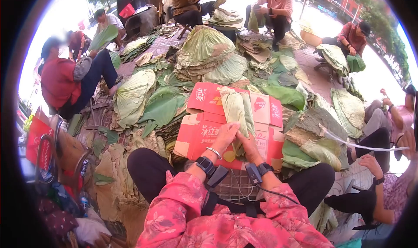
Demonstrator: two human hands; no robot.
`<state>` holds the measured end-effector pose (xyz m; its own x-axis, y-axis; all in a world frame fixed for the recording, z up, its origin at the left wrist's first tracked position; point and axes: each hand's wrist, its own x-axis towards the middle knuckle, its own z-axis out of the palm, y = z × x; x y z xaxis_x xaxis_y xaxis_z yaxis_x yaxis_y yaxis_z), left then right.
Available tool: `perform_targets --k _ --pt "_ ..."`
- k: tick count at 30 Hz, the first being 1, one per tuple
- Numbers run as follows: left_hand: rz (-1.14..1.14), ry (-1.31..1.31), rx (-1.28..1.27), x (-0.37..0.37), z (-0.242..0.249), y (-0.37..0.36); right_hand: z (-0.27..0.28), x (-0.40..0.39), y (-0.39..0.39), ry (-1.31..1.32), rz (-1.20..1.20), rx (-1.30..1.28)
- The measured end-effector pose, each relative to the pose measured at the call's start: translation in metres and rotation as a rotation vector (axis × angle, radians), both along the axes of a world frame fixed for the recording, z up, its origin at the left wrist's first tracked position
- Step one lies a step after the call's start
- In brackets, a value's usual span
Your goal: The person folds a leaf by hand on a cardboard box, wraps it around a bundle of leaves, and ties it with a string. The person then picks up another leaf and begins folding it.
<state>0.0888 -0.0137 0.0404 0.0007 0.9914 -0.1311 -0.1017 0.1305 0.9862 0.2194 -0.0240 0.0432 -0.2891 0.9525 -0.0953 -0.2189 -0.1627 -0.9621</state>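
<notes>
A pale green lotus leaf (235, 106), folded into a long narrow bundle, points away from me above a flattened red cardboard box (196, 137). My left hand (227, 137) grips the near end of the bundle from its left side. Close beside it, my right hand (250, 148) closes on the same end from the right. Both thumbs lie near each other on top, and some fingers are hidden under the leaf. A small yellowish leaf piece (229, 155) shows below, between the wrists. The cardboard lies in front of my lap, with printed white lettering.
A tall heap of dried lotus leaves (204, 52) stands beyond the cardboard. More stacks of leaves (135, 97) lie left, and others (315, 137) right. Several people sit around with leaves. A white cord (361, 145) crosses at right. A chair (48, 152) stands at left.
</notes>
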Motion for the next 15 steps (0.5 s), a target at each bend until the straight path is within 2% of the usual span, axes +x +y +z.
perform_targets --k 1,4,5,8,11,15 --pt "-0.031 -0.016 0.005 0.010 0.016 -0.003 -0.015 0.002 0.006 0.150 -0.118 -0.173" --pt "-0.002 0.324 0.235 0.023 0.009 0.001 -0.039 0.016 0.013 0.479 -0.270 -0.370" --pt "-0.050 0.474 0.099 0.020 0.008 0.003 -0.044 0.019 0.016 0.538 -0.265 -0.449" --pt "0.100 0.882 0.308 0.016 0.011 0.009 -0.045 0.019 0.016 0.561 -0.313 -0.482" --pt "0.118 1.098 0.423 0.019 0.007 0.019 -0.044 0.017 0.013 0.597 -0.281 -0.470" --pt "-0.082 1.208 0.474 0.017 0.000 0.041 -0.044 0.017 0.011 0.657 -0.237 -0.457"
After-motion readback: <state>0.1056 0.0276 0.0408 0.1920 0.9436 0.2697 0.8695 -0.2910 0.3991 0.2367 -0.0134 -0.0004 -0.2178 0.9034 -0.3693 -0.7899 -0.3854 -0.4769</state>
